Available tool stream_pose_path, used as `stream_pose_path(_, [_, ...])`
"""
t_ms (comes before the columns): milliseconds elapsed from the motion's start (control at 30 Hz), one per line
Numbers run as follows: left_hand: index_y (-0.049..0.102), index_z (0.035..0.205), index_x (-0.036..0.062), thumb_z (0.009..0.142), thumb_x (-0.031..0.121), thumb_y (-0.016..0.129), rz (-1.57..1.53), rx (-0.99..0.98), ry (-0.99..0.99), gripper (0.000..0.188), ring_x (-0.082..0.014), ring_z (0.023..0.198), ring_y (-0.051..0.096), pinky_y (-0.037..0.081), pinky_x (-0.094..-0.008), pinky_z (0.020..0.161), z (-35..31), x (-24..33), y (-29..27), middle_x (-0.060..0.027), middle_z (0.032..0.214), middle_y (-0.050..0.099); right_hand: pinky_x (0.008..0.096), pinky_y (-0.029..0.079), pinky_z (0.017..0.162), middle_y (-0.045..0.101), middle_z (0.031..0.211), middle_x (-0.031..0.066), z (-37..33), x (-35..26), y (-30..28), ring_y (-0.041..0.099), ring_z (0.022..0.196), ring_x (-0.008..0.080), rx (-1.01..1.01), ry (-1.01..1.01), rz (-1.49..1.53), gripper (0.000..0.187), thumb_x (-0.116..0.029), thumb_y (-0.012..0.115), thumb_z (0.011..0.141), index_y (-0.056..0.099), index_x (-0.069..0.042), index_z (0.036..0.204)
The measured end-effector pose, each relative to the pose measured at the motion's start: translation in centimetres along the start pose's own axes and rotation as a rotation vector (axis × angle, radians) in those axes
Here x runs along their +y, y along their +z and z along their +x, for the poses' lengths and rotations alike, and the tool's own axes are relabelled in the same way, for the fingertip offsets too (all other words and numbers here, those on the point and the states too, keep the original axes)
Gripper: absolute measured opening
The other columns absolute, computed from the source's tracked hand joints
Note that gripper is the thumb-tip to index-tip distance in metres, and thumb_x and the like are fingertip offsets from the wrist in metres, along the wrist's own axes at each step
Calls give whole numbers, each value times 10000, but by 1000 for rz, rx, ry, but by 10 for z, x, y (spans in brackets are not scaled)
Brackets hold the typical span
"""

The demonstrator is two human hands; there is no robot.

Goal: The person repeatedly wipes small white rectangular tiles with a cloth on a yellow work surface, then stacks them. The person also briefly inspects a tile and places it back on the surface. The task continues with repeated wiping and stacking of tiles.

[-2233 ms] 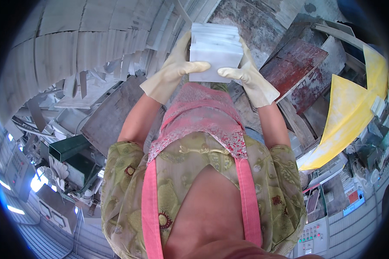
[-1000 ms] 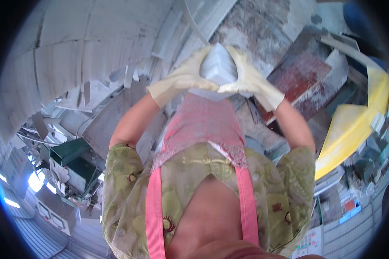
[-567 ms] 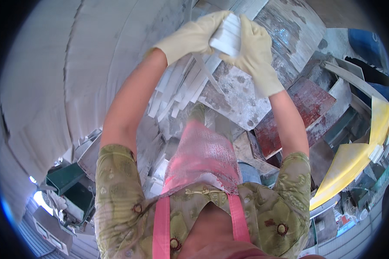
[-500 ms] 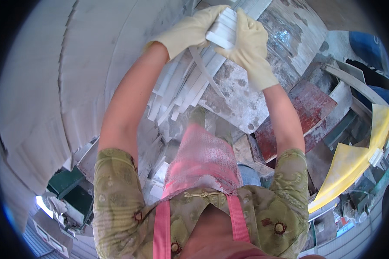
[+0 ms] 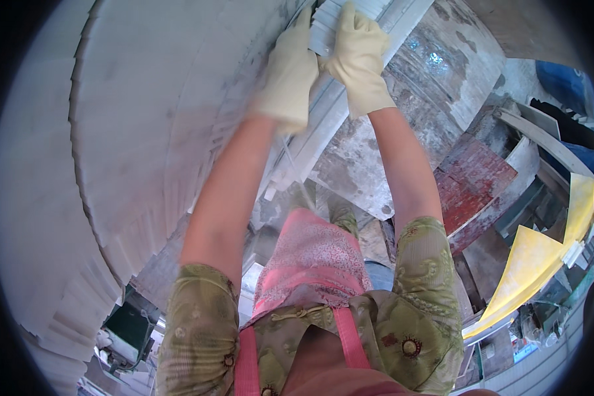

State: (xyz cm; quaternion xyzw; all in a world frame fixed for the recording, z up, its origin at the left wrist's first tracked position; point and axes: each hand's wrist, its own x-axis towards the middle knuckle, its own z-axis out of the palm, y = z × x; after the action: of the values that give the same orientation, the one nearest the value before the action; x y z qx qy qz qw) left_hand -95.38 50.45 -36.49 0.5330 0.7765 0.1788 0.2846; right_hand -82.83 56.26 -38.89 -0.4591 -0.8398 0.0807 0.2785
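Observation:
At the top of the view, both my hands wear cream rubber gloves and flank a stack of white strips. My left hand lies along the stack's left side, its fingers stretched up between the stack and the big grey wall of layered sheets. My right hand grips the stack's right side, its fingers bent over the top. The far end of the stack passes out of the picture. Beneath my hands run long pale strips, lying side by side and partly hidden by my left forearm.
The layered grey sheets rise close on my left. A stained board lies right of the strips. Further right are a dusty red board, a bent yellow sheet and a blue barrel. A green container stands lower left.
Both hands have moved up and away from me with the white stack, toward the wall of sheets. My left forearm has swung right, and my right hand has shifted slightly left.

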Motion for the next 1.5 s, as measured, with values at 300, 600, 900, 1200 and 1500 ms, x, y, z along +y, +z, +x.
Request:
stream_pose_path(300, [416,1529,62,900,240,702,-124,29,-317,714,-356,1388,475,416,-400,1117,-142,-64,10,-222,1517,479,468,529,800,644,1021,185,8,-12,-4,640,940,383,-115,55,-95,720,-204,822,544,556,4,1180])
stream_pose_path(600, [470,1497,44,932,240,663,-401,52,-337,629,-339,1298,560,442,-403,1091,-179,-111,1,-189,1482,533,472,528,826,639,1046,151,24,-12,-7,641,970,347,-364,51,-215,848,-237,858,484,556,20,1233])
stream_pose_path(900, [455,1494,-17,969,135,642,-543,-34,-412,578,-260,1404,464,355,-356,1162,-177,-102,-13,-161,1530,487,536,163,1265,298,1610,284,13,-7,-10,258,1521,405,-281,-47,-91,1212,-428,888,545,358,79,1510])
stream_pose_path(1200, [454,1499,-23,995,156,621,-672,-135,-469,560,-223,1447,424,311,-330,1193,-173,-90,-34,-141,1544,478,556,142,1259,276,1619,291,17,-10,-6,231,1527,433,-312,52,-197,1306,-501,882,575,249,73,1563])
stream_pose_path(1500, [534,1423,-32,984,218,621,-501,-99,-409,512,-277,1355,516,372,-354,1145,-165,-100,-19,-181,1445,560,479,151,1266,284,1611,307,21,52,-1,228,1536,397,-267,427,441,1023,-511,708,866,245,67,1571])
